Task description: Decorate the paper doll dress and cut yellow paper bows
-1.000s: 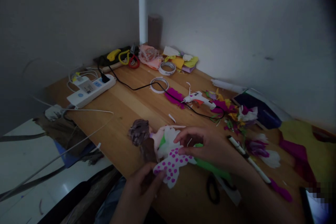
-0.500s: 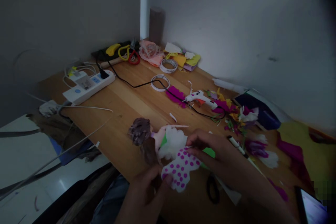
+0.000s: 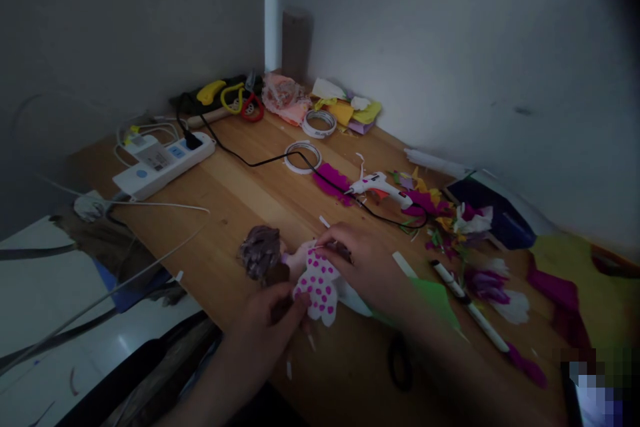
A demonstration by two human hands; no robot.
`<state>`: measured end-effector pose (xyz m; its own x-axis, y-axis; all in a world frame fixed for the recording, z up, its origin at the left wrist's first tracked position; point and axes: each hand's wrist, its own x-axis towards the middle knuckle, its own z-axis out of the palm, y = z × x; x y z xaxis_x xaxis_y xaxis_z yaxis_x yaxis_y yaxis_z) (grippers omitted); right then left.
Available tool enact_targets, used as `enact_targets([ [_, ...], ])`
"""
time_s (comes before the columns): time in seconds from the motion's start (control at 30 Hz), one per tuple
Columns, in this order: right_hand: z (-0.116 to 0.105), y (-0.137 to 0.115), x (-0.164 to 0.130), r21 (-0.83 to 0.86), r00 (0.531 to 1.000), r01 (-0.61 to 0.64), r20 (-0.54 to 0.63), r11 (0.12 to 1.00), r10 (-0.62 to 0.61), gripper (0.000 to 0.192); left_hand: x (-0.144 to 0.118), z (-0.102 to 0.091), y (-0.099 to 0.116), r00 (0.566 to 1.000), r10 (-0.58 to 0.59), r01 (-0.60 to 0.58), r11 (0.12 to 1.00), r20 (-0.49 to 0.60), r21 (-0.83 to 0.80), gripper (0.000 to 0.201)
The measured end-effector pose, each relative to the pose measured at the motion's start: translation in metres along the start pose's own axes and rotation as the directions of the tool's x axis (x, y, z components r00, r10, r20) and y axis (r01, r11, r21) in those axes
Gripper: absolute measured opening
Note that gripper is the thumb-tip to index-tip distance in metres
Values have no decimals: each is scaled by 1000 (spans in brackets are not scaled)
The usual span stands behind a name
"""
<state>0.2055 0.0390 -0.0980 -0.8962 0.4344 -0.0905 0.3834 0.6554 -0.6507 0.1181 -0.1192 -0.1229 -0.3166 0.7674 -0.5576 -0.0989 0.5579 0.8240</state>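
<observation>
A white scalloped cutout with magenta dots (image 3: 317, 288) is pinched between both hands. My left hand (image 3: 273, 320) grips its lower left edge with thumb and fingers. At its upper edge, my right hand (image 3: 353, 257) holds it between thumb and fingertips. Beneath lies a doll (image 3: 261, 250) with sculpted grey-brown hair, its head to the left; the cutout covers much of its torso. Green material (image 3: 425, 303) spreads to the right under my right forearm. Scissors (image 3: 400, 361), partly hidden in shadow, lie near that forearm.
A white glue gun (image 3: 383, 188) with a black cord lies beyond my hands. Two tape rolls (image 3: 320, 124), a power strip (image 3: 165, 167) and coloured scraps (image 3: 350, 113) sit farther back. To the right are a marker (image 3: 470, 307) and paper flowers (image 3: 495, 287); a phone (image 3: 595, 393) is at lower right.
Both hands have carried the dotted cutout up and left, over the doll's torso. More of the green material and the marker now show.
</observation>
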Motion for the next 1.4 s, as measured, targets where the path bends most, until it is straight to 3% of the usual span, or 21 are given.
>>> enact_targets([
  [0.37,0,12,-1,-38,996,-50,75,998,53,8,10,11,-7,988,-143,147,986,59,-77,41],
  [0.53,2,13,-1,-60,992,-82,88,995,87,8,10,11,-1,984,-171,173,985,49,-28,40],
  [0.77,1,9,1,-76,987,-93,124,993,102,11,12,10,-10,992,-109,106,993,59,56,47],
  [1.4,5,14,4,-148,995,-55,71,988,66,8,17,9,-14,989,-131,124,987,63,104,47],
])
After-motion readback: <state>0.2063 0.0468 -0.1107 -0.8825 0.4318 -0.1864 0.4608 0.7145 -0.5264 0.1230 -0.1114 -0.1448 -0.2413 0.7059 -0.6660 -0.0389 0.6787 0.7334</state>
